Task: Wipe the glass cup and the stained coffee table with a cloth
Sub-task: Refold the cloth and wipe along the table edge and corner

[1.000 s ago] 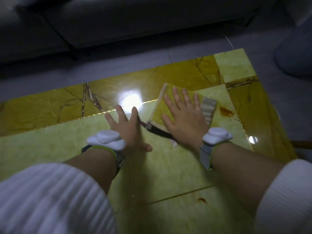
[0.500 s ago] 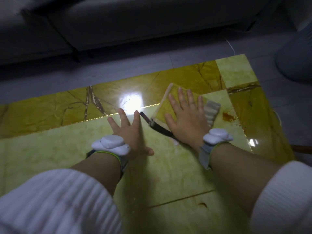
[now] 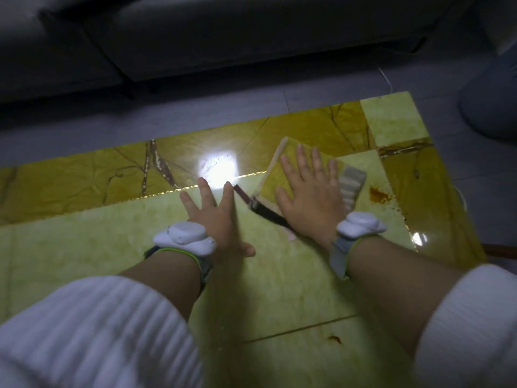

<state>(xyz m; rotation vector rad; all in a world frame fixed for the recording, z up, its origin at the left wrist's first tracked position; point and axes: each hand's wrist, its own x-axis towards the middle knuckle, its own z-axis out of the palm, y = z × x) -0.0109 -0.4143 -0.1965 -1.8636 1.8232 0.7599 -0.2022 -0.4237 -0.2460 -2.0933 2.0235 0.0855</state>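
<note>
A folded yellow cloth (image 3: 275, 175) with a grey striped end and a dark strap lies flat on the glossy yellow-green coffee table (image 3: 84, 242). My right hand (image 3: 310, 197) presses down on the cloth with straight, spread fingers. My left hand (image 3: 215, 214) rests flat on the bare tabletop just left of the cloth, fingers straight. An orange-brown stain (image 3: 379, 195) sits right of the cloth, near the table's right edge. A smaller brown stain (image 3: 335, 339) lies nearer to me. No glass cup is in view.
A dark grey sofa (image 3: 223, 37) stands beyond the table across a strip of grey floor. The table's right edge (image 3: 458, 197) and far right corner are close to the cloth. A bright lamp reflection (image 3: 218, 166) glares on the tabletop.
The cloth under my right hand has slid slightly away from me and toward the right. My left hand has stayed flat on the table.
</note>
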